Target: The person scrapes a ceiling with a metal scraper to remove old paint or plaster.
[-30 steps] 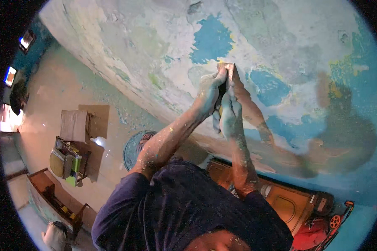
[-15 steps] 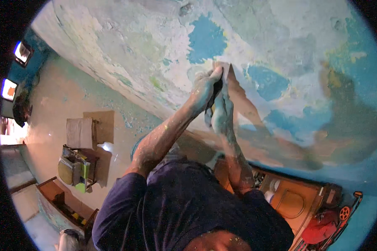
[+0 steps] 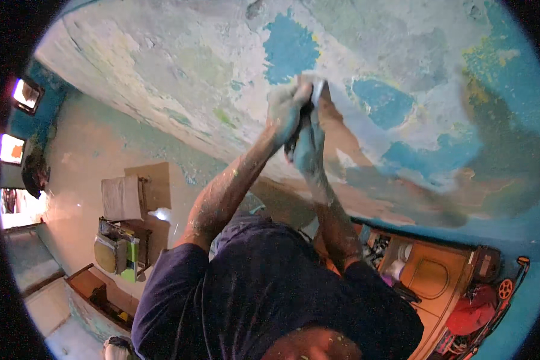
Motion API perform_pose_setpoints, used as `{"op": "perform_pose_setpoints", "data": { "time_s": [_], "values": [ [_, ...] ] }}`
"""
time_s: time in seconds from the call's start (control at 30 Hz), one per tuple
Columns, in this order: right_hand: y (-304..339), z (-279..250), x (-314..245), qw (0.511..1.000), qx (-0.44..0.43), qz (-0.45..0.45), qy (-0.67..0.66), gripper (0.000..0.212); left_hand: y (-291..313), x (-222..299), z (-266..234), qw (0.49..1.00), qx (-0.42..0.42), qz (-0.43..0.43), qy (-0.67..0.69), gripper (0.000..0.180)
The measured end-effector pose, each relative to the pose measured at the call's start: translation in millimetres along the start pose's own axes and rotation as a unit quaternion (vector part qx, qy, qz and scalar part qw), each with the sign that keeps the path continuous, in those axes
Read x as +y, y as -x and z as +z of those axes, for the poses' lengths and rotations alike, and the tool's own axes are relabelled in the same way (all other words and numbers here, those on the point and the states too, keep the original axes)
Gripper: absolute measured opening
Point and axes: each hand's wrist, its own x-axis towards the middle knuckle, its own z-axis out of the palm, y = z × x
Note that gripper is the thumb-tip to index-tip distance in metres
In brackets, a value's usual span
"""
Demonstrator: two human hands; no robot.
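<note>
Both my hands are raised together against a wall (image 3: 186, 84) of patchy white plaster and flaking blue paint. Between them is a scraper (image 3: 319, 90) with a thin, pale blade; its blade end meets the wall just below a bare blue patch (image 3: 291, 48). My left hand (image 3: 286, 111) is closed around it, fingers near the blade. Lower down, my right hand (image 3: 308, 144) wraps the dark handle, which the hands mostly hide. Pale dust and paint flecks coat both hands and forearms. Another blue patch (image 3: 383, 103) shows right of the blade.
Down to the left, a covered chair or stand (image 3: 123, 198) and a padded seat frame (image 3: 111, 252) stand on the floor. An orange wooden cabinet (image 3: 429, 279) is at lower right, beside a red bag (image 3: 472, 309) and a wheeled frame (image 3: 506, 291). Bright window openings (image 3: 12, 149) line the far left.
My hands and the scraper have moved slightly up along the wall, toward the blue patch above. The whole view has shifted a little. Both hands keep their hold.
</note>
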Motion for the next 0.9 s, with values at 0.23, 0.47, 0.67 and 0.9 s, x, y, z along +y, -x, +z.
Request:
{"op": "perform_pose_setpoints", "data": {
  "time_s": [0.23, 0.47, 0.67, 0.9],
  "values": [
    [11.8, -9.9, 15.9, 0.993, 0.055, 0.061, -0.085, 0.038, 7.4, -3.6, 8.2, 0.998, -0.031, -0.043, -0.014, 0.037],
    [17.6, -22.6, 13.1, 0.996, 0.036, 0.078, 0.001, 0.031, -4.5, -35.6, -17.4, 0.995, -0.097, -0.003, -0.037, 0.031],
    [9.9, -4.0, 23.1, 0.996, 0.076, 0.021, 0.046, 0.027, -7.5, -23.7, -16.6, 0.993, -0.099, 0.001, -0.062, 0.034],
    [-11.7, -7.3, 80.3, 0.993, 0.082, 0.014, -0.082, 0.039, -5.7, 8.7, -3.4, 0.995, -0.046, 0.054, -0.075, 0.034]
  ]
}}
